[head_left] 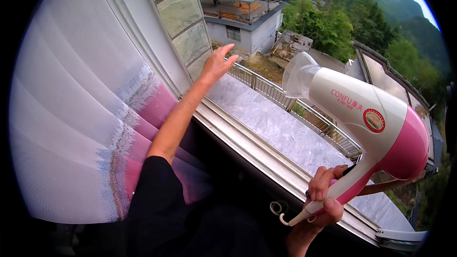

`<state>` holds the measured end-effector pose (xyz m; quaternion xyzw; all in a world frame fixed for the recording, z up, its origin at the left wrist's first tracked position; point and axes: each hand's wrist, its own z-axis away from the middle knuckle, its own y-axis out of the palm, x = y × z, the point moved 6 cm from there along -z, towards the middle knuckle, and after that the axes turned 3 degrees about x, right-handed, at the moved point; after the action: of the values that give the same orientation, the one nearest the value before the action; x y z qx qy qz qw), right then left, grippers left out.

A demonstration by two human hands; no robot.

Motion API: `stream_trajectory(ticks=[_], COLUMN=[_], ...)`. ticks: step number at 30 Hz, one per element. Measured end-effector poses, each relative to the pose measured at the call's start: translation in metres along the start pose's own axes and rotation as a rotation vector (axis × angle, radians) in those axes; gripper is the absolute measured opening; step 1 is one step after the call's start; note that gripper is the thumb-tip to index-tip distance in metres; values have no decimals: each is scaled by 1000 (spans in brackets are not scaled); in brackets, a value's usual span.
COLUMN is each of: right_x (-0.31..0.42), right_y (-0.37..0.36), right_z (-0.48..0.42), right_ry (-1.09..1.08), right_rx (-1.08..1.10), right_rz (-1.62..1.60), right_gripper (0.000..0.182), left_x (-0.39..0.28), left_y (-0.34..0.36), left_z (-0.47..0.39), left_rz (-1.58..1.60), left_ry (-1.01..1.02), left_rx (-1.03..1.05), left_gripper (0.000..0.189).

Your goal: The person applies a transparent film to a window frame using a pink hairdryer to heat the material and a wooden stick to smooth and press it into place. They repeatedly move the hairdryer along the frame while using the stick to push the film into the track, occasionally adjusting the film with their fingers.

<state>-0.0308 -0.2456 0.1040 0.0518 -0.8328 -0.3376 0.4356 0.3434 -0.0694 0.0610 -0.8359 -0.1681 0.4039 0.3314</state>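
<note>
My right hand [323, 200] is wrapped around the handle of a white and pink hair dryer [360, 103]. The dryer is tilted, with its clear plastic nozzle [301, 75] facing up and left. Its body bears the maker's name Confu and a round red label. A pale cord [285, 219] curls from the bottom of the handle, and the rest of it is lost in shadow. My left hand [218, 62] reaches forward over the window sill, fingers apart and holding nothing. Beside that forearm hangs a sheer white and pink curtain [78, 89].
A metal window track [250, 146] runs diagonally in front of me. Beyond it lie a pale ledge [271, 121] and a metal railing [296, 109]. A tiled wall edge [182, 18] borders the opening at left. Farther off stand a solar-roofed building [246, 18] and trees [314, 21].
</note>
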Motion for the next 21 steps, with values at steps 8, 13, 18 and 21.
stream_trajectory(ticks=[8, 13, 18, 21], right_x=[-6, -7, 5, 5], right_y=[-9, -8, -10, -12], right_z=[-4, 1, -2, 1], right_ry=[10, -2, -58, -52], right_rx=[36, -2, -74, -80], right_rz=[-9, 69, 112, 83], right_gripper=[66, 59, 57, 56], left_x=[-44, -4, -1, -32], left_y=[-37, -19, -1, -16], left_z=[-67, -67, -68, -76], left_rz=[-1304, -1307, -1166, -876], left_ry=[540, 567, 468, 390], left_rx=[599, 610, 598, 407], left_gripper=[21, 6, 5, 11])
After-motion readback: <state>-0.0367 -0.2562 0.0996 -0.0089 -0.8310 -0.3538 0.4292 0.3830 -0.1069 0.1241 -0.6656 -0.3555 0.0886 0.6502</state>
